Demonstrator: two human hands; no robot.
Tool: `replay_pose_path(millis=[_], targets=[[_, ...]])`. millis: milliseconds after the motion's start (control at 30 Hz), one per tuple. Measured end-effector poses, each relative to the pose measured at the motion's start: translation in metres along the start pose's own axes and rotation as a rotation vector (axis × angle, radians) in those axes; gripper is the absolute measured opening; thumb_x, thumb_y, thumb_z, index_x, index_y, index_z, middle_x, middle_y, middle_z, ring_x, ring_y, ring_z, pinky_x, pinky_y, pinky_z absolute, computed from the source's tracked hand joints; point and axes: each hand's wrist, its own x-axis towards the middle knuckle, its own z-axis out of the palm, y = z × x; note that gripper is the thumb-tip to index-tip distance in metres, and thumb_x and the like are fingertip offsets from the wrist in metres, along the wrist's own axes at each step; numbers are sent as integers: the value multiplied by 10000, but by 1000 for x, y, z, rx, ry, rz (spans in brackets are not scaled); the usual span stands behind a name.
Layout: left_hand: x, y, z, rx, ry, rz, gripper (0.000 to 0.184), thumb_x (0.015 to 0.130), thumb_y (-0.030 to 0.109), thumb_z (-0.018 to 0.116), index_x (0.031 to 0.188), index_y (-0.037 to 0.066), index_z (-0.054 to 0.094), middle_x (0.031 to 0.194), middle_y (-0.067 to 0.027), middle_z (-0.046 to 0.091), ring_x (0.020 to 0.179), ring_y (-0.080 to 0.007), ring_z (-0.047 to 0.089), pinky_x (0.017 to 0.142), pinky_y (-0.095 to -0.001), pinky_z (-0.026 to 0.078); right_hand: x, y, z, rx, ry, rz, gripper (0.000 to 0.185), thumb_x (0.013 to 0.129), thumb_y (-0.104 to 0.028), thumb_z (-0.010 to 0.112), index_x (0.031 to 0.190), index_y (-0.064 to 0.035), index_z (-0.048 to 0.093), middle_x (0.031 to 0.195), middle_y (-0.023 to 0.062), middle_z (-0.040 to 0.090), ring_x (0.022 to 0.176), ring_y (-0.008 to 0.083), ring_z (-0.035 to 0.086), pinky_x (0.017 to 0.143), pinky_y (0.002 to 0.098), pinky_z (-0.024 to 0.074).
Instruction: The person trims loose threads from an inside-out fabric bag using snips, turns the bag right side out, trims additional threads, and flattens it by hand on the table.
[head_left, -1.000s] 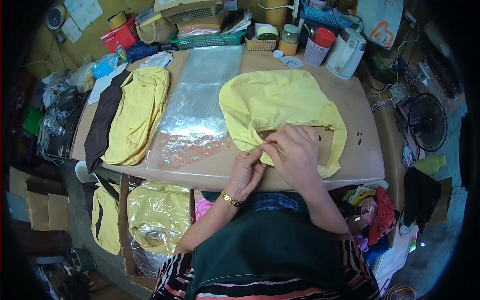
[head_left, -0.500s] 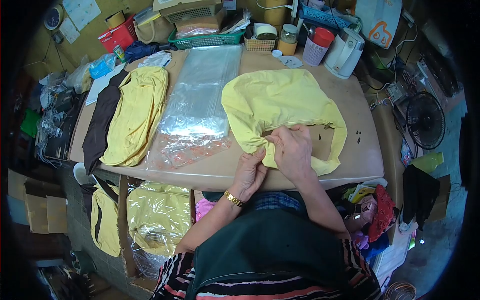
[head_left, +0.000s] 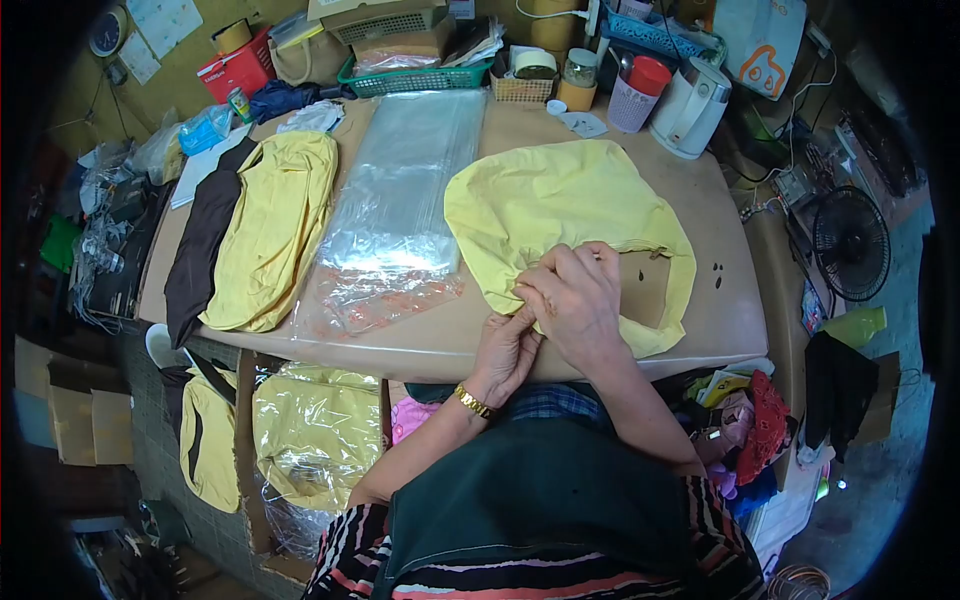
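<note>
- Open cardboard box [head_left: 246, 430] below the table is holding a yellow fabric piece [head_left: 315, 425] in shiny clear plastic.
- Green plastic basket [head_left: 405, 83] at the table's back is holding papers and plastic packets; lilac perforated cup [head_left: 629, 108] is holding a red cup [head_left: 649, 74], beside a white electric kettle [head_left: 690, 108].
- Yellow fabric bag [head_left: 565, 185], soft, wrinkled, with a looped strap, is lying at the front right of the smooth tan table [head_left: 715, 310].
- Left hand [head_left: 505, 352] is pinching the bag's near-left edge, fingers closed; right hand [head_left: 575, 305] is pinching the same edge just above, fingers curled shut.
- Flat, glossy clear plastic bags [head_left: 410, 180] are lying left of it; folded yellow cloth [head_left: 275, 230] and dark brown cloth [head_left: 205, 245] are lying further left.
- Fingers are hiding the pinched spot; can't tell any small item there. Box's near end is blurring into shadow.
</note>
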Motion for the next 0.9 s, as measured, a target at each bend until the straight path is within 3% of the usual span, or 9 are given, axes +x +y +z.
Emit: replay_pose_path(millis=[133, 433, 533, 633, 700, 833, 900], targets=[[0, -3, -6, 96, -39, 25, 308, 945, 84, 615, 1247, 59, 561, 1176, -48, 637, 1077, -153, 618, 953, -333, 515, -4, 2, 0, -102, -17, 24, 124, 722, -163, 764, 799, -104, 686, 786, 16, 572, 772, 202, 566, 910, 429, 357], [-2, -2, 2, 186, 14, 42, 339, 941, 22, 595, 1278, 44, 562, 1245, -61, 629, 1143, -161, 595, 998, -329, 479, 2, 13, 10, 5, 53, 124, 114, 791, -130, 705, 786, -77, 604, 764, 40, 573, 745, 224, 575, 903, 424, 354], [-2, 4, 4, 196, -75, 64, 379, 960, 103, 600, 1325, 44, 516, 1304, -63, 588, 1197, -164, 558, 1039, -340, 448, 1, 15, 12, 20, 87, 130, 116, 842, -119, 673, 819, -76, 568, 722, 62, 601, 688, 249, 598, 845, 405, 392], [-4, 16, 6, 68, -75, -51, 434, 985, 226, 579, 1364, 50, 461, 1363, -61, 535, 1245, -167, 516, 1063, -355, 427, -5, 19, 14, 72, -39, 207, 62, 895, -86, 606, 885, -64, 549, 708, 97, 632, 671, 310, 612, 742, 421, 446], [-3, 19, 5, 154, -46, 4, 489, 997, 328, 547, 1385, 57, 424, 1392, -59, 500, 1272, -172, 489, 1071, -368, 420, -7, 21, 17, 62, -77, 201, 84, 918, -113, 601, 892, -56, 545, 656, 114, 631, 588, 335, 595, 611, 426, 461], [-6, 13, 0, 65, -34, -24, 435, 1002, 310, 543, 1353, 65, 463, 1353, -51, 536, 1223, -164, 528, 1052, -354, 432, -2, 19, 11, 117, -41, 278, 148, 902, -170, 645, 903, -61, 544, 647, 105, 625, 569, 335, 586, 564, 435, 450], [-4, 15, -6, 60, -103, 17, 361, 988, 243, 577, 1298, 66, 523, 1283, -41, 590, 1155, -148, 570, 1025, -337, 447, 4, 13, -6, 153, -267, 393, 195, 882, -220, 680, 852, -62, 572, 625, 104, 612, 566, 333, 581, 557, 428, 445]])
